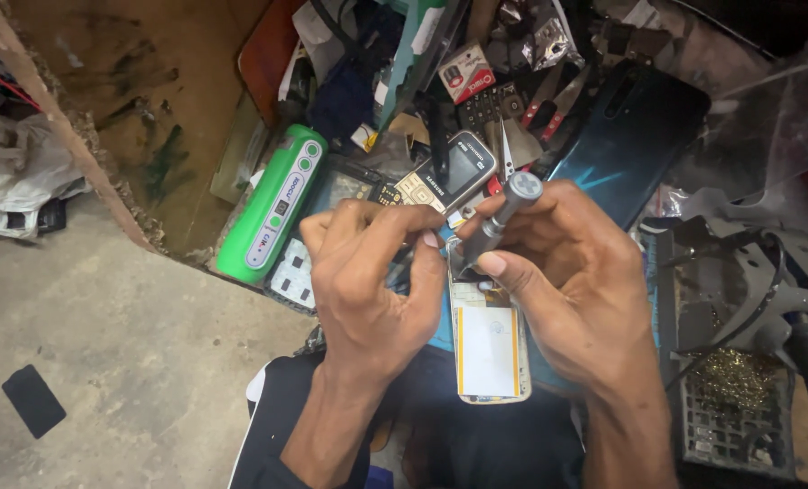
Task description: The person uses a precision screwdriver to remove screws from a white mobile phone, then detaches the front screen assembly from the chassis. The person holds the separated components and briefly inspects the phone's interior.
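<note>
Opened phone (488, 349), near centre, white panel upward, under both hands; left hand (372, 290), fingers curled, pinching at phone's far edge; right hand (567, 276), closed around grey screwdriver (503, 215), tip down at phone; metal stand (748, 290) right; green-and-white device (273, 206) left; keypad phone (444, 177) just beyond hands; dark blue phone back (626, 145) far right.
</note>
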